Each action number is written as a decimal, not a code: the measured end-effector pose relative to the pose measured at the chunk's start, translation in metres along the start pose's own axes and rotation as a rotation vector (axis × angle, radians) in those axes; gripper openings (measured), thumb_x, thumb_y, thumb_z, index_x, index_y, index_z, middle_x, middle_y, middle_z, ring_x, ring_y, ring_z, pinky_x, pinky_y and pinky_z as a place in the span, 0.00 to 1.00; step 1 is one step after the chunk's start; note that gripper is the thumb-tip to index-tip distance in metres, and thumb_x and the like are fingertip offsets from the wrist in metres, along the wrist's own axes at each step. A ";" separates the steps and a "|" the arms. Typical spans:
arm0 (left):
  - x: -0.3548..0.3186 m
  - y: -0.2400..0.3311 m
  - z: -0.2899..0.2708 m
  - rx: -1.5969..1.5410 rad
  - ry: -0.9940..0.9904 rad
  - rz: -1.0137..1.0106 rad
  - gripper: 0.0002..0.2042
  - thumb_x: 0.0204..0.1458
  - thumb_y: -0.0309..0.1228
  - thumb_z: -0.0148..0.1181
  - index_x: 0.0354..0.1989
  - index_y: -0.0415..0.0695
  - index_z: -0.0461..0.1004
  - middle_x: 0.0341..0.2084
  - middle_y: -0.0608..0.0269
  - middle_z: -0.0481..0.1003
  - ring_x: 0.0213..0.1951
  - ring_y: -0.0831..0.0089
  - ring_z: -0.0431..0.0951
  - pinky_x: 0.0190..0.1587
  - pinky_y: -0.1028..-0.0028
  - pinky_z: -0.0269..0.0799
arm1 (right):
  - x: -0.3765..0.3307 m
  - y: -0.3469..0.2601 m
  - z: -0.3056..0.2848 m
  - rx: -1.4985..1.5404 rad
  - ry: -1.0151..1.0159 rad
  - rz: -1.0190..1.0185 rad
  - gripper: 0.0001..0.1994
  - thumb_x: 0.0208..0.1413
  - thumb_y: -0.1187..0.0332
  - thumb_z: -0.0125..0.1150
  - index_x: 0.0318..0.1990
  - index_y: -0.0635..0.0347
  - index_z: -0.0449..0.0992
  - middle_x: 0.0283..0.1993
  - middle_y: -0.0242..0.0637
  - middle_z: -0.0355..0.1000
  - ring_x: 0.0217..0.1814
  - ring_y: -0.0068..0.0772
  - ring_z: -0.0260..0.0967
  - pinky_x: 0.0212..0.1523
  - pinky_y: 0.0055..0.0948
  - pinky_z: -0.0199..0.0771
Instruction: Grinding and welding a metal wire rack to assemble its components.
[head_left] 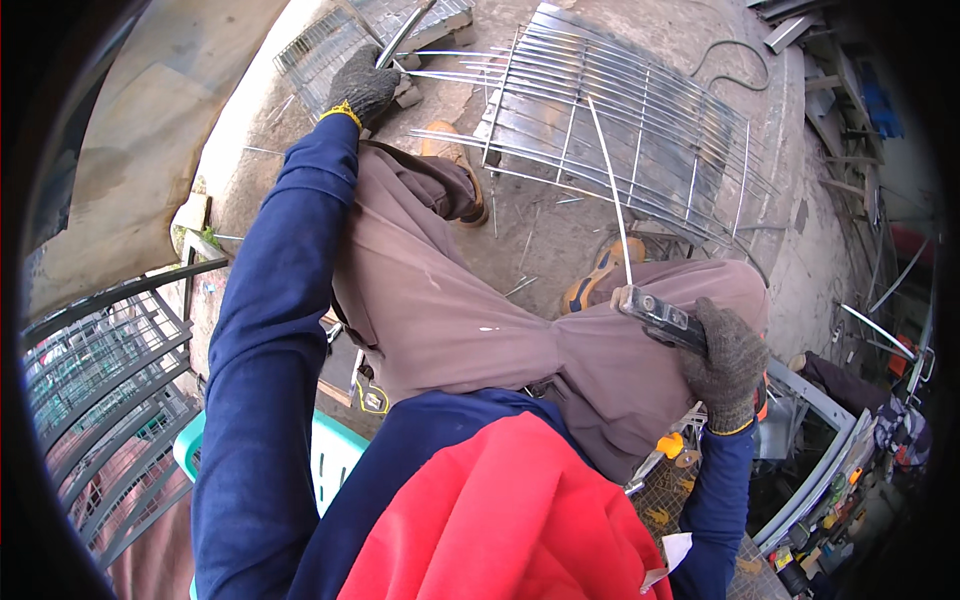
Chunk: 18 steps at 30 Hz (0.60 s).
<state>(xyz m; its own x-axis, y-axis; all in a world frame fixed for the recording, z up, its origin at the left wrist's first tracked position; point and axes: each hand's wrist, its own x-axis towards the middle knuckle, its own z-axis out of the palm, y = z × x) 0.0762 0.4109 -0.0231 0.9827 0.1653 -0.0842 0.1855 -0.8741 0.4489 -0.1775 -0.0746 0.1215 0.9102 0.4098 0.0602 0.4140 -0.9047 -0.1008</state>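
My right hand (pixel 727 362), in a dark grey knit glove, is closed round a black welding electrode holder (pixel 662 318) above my right thigh. A thin pale welding rod (pixel 611 180) sticks up from its jaw, and its far end overlaps the metal grille (pixel 640 130) in the picture; I cannot tell whether they touch. My left hand (pixel 362 85), gloved the same way, reaches far forward and grips a grey metal bar (pixel 408 32) left of the grille. The grille has parallel thin rods with several cross rods, over a shiny metal sheet (pixel 620 60).
A second mesh panel (pixel 320 50) lies at the far left. Cut rod pieces (pixel 522 285) are scattered between my shoes (pixel 600 275). I sit on a turquoise plastic seat (pixel 335 455). Dark metal slats (pixel 110 400) stand at left; tools and scrap (pixel 840 510) crowd the right.
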 end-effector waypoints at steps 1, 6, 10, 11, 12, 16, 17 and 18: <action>0.000 0.001 0.000 -0.004 -0.001 0.001 0.23 0.46 0.43 0.60 0.47 0.42 0.75 0.44 0.44 0.77 0.48 0.51 0.76 0.53 0.62 0.69 | -0.001 0.001 0.001 0.004 0.024 -0.018 0.25 0.36 0.64 0.67 0.49 0.53 0.77 0.35 0.36 0.77 0.37 0.41 0.76 0.36 0.39 0.74; 0.002 -0.008 0.001 -0.067 0.017 -0.018 0.22 0.46 0.42 0.59 0.48 0.42 0.75 0.44 0.45 0.77 0.49 0.51 0.76 0.53 0.63 0.69 | 0.001 0.000 0.001 0.019 0.012 -0.003 0.25 0.37 0.62 0.68 0.49 0.51 0.77 0.34 0.34 0.76 0.35 0.40 0.76 0.34 0.39 0.73; 0.004 -0.011 0.003 -0.108 0.006 -0.017 0.23 0.46 0.43 0.59 0.48 0.43 0.75 0.45 0.46 0.77 0.49 0.52 0.76 0.53 0.63 0.69 | 0.003 -0.002 -0.001 -0.022 -0.009 0.006 0.26 0.38 0.61 0.68 0.50 0.50 0.76 0.34 0.33 0.76 0.35 0.39 0.75 0.33 0.39 0.73; 0.004 -0.012 0.004 -0.109 0.005 -0.016 0.23 0.46 0.43 0.59 0.48 0.43 0.75 0.45 0.46 0.77 0.49 0.52 0.76 0.53 0.63 0.69 | 0.003 -0.002 -0.001 -0.022 -0.009 0.007 0.26 0.38 0.61 0.68 0.50 0.50 0.76 0.34 0.33 0.76 0.35 0.39 0.75 0.33 0.39 0.73; 0.003 -0.011 0.004 -0.097 0.009 -0.023 0.23 0.46 0.43 0.59 0.48 0.43 0.75 0.45 0.46 0.77 0.49 0.52 0.76 0.53 0.63 0.69 | 0.004 -0.002 -0.001 -0.025 -0.018 0.004 0.26 0.39 0.60 0.68 0.50 0.50 0.76 0.35 0.33 0.76 0.35 0.39 0.76 0.34 0.39 0.73; 0.002 -0.006 0.003 -0.081 0.030 -0.026 0.23 0.46 0.43 0.60 0.48 0.43 0.75 0.44 0.46 0.77 0.49 0.52 0.76 0.54 0.62 0.68 | 0.007 -0.004 -0.001 -0.042 -0.020 -0.008 0.25 0.39 0.60 0.69 0.51 0.50 0.76 0.36 0.34 0.76 0.37 0.39 0.76 0.36 0.39 0.74; 0.002 -0.006 0.003 -0.082 0.029 -0.026 0.23 0.46 0.43 0.60 0.48 0.43 0.75 0.44 0.46 0.77 0.49 0.52 0.76 0.54 0.62 0.68 | 0.007 -0.004 -0.001 -0.042 -0.020 -0.008 0.25 0.39 0.60 0.69 0.51 0.50 0.76 0.36 0.34 0.76 0.37 0.39 0.76 0.36 0.39 0.74; 0.002 -0.006 0.002 -0.074 0.017 -0.020 0.23 0.46 0.43 0.60 0.48 0.43 0.75 0.45 0.46 0.77 0.49 0.52 0.76 0.54 0.62 0.68 | 0.007 -0.003 -0.001 -0.035 -0.029 -0.010 0.25 0.39 0.60 0.69 0.50 0.50 0.76 0.37 0.34 0.77 0.38 0.39 0.76 0.37 0.39 0.74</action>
<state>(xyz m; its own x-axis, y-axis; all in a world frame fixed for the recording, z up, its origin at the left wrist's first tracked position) 0.0770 0.4153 -0.0277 0.9785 0.1906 -0.0791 0.2040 -0.8347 0.5116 -0.1728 -0.0688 0.1231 0.9063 0.4213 0.0321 0.4226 -0.9040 -0.0655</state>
